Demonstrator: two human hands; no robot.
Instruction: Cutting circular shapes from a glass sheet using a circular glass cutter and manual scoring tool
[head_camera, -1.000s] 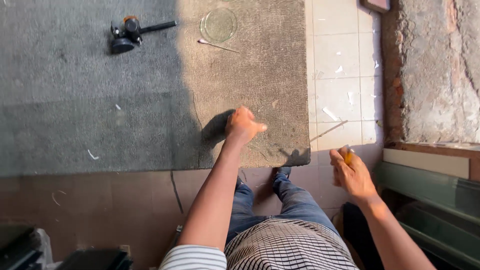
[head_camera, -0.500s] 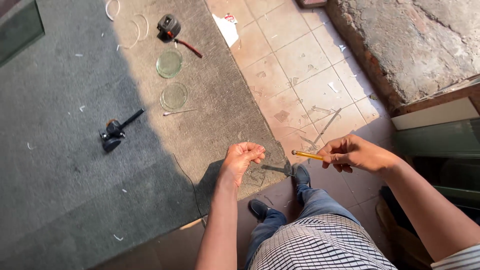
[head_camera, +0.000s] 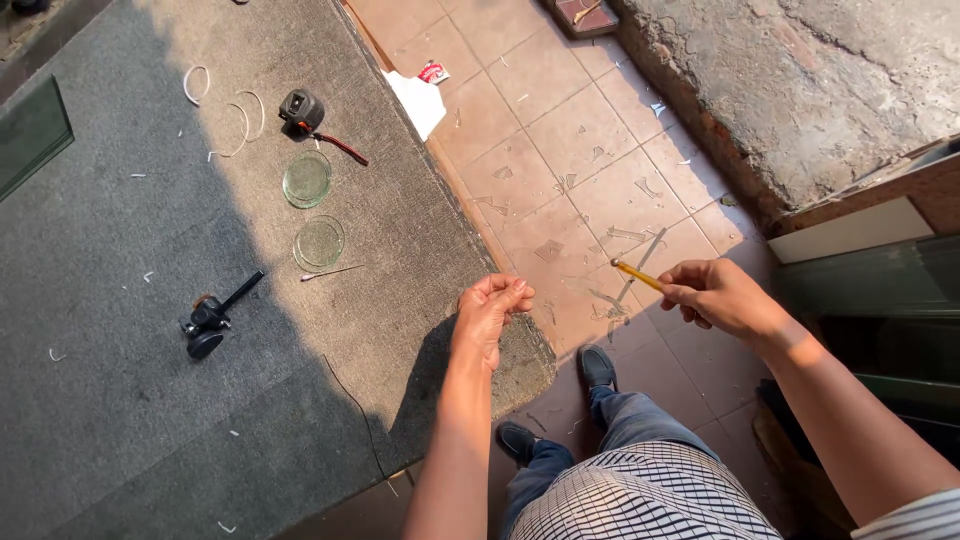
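Observation:
My left hand (head_camera: 490, 312) hovers over the near corner of a grey carpeted work surface (head_camera: 150, 420), fingers pinched together; I make out nothing solid in them. My right hand (head_camera: 722, 298) is out over the tiled floor and grips a thin yellow pencil-like tool (head_camera: 636, 274), tip pointing toward the left hand. The hands are about a hand's width apart. Two round clear glass discs (head_camera: 306, 178) (head_camera: 319, 241) lie on the carpet farther away, with a thin rod (head_camera: 330, 271) beside the nearer one.
A black handled tool (head_camera: 205, 325) and a black tape measure (head_camera: 300, 105) lie on the carpet near thin glass rings (head_camera: 195, 85). Glass shards (head_camera: 610, 235) litter the tiled floor. Glass panes (head_camera: 870, 290) lean at right under a rough concrete wall (head_camera: 800, 80). My shoes (head_camera: 598, 365) are below.
The view has swung left and tilted. My left hand lifted off the carpet corner and pinched shut. My right hand rose and came forward with the yellow tool.

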